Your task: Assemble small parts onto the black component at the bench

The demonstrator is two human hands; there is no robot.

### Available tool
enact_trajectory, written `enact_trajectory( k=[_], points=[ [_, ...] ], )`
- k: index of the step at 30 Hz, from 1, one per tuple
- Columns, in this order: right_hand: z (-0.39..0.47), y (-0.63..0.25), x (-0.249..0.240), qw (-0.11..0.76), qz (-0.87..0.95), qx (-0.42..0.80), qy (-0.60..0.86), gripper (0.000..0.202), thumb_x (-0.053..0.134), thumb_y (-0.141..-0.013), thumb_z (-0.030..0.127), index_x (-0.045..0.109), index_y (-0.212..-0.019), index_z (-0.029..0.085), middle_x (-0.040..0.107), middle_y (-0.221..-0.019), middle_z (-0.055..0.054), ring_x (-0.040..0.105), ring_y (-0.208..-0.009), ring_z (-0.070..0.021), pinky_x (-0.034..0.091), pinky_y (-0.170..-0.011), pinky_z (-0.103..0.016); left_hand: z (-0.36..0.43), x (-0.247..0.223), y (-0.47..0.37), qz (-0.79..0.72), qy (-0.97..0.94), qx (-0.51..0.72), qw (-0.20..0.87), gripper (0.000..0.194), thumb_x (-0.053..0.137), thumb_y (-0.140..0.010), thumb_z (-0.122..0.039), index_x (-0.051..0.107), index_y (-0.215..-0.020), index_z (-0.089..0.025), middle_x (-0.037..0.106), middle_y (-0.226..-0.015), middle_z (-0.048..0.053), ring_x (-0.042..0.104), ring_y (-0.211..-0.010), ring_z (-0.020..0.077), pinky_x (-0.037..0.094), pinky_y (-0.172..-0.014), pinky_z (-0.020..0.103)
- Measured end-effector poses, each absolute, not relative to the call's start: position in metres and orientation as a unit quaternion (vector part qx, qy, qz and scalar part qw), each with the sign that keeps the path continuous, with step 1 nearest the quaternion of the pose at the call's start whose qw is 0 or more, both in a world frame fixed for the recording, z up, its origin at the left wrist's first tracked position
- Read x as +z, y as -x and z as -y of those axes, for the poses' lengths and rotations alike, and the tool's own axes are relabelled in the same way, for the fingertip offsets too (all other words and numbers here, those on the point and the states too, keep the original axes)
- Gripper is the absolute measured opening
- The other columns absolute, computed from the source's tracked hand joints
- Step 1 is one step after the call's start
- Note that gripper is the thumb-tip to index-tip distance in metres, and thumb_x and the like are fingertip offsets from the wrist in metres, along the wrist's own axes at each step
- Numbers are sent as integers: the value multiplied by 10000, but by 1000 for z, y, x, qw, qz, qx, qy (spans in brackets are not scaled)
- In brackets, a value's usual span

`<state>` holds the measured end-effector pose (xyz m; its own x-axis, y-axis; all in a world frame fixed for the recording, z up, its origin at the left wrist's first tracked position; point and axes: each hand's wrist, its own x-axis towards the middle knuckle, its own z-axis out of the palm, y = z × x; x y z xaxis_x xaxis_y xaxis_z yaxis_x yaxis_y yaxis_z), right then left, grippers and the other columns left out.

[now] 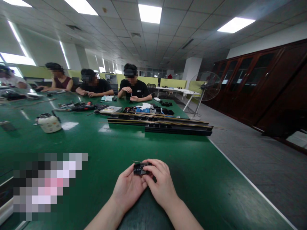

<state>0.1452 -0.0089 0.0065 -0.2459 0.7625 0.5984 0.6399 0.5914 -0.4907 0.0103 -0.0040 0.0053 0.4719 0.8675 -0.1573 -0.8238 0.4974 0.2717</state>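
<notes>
A small black part point(138, 169), seemingly plastic with a blocky shape, is held between both hands above the green table point(115, 143). My left hand point(128, 188) lies palm up beneath and beside it, fingers curled round its left end. From the right, my right hand point(161, 180) grips the same part, its thumb and fingertips pressed on the top and right end. A thin wire-like tip sticks out at the upper left of the part. The fingers cover much of it, so its exact kind cannot be made out.
Long black rails point(177, 129) with thin brass-coloured rods lie across the table ahead. Behind them are black parts and blue-white packaging point(144, 110). A patterned white pot point(49, 123) stands at left. Co-workers sit at the far side. A fan point(203, 84) stands beyond the table's right edge.
</notes>
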Motion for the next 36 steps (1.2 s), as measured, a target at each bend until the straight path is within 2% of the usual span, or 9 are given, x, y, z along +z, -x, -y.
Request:
enact_trajectory(
  k=[5, 13, 18, 29, 36],
  points=[
    [9, -146, 5, 419, 784, 78, 451, 217, 589, -747, 141, 601, -931, 255, 596, -1094, -19, 495, -1055, -191, 376, -911, -377, 3, 5, -10, -137, -81, 498, 853, 333, 332, -877, -198, 645, -890, -85, 695, -850, 107, 633, -830, 190, 457, -797, 321],
    [9, -146, 6, 422, 780, 97, 452, 221, 564, -760, 146, 593, -949, 254, 602, -1074, -25, 505, -1040, -196, 381, -906, -393, 5, 6, -10, -138, -99, 489, 855, 332, 339, -887, -246, 634, -888, -93, 688, -873, 117, 624, -890, 226, 444, -836, 380],
    [9, -146, 6, 417, 779, 100, 457, 280, 618, -716, 133, 589, -967, 253, 595, -1082, -25, 497, -1047, -203, 377, -910, -392, 5, 6, -11, -152, -92, 491, 853, 317, 337, -890, -234, 623, -901, -96, 686, -881, 109, 623, -900, 222, 437, -851, 387],
    [10, -145, 6, 417, 782, 100, 452, 231, 589, -755, 161, 597, -961, 266, 603, -1063, -23, 513, -1021, -194, 390, -891, -384, 4, 5, -10, -138, -87, 492, 855, 326, 346, -884, -257, 636, -833, -115, 694, -826, 91, 643, -785, 185, 470, -761, 335],
    [9, -145, 5, 422, 780, 99, 451, 269, 601, -727, 154, 594, -970, 269, 605, -1051, -22, 514, -1022, -197, 388, -893, -386, 5, 5, -11, -165, -103, 490, 849, 304, 363, -886, -255, 637, -856, -125, 694, -859, 94, 631, -884, 224, 456, -803, 381]
  ],
)
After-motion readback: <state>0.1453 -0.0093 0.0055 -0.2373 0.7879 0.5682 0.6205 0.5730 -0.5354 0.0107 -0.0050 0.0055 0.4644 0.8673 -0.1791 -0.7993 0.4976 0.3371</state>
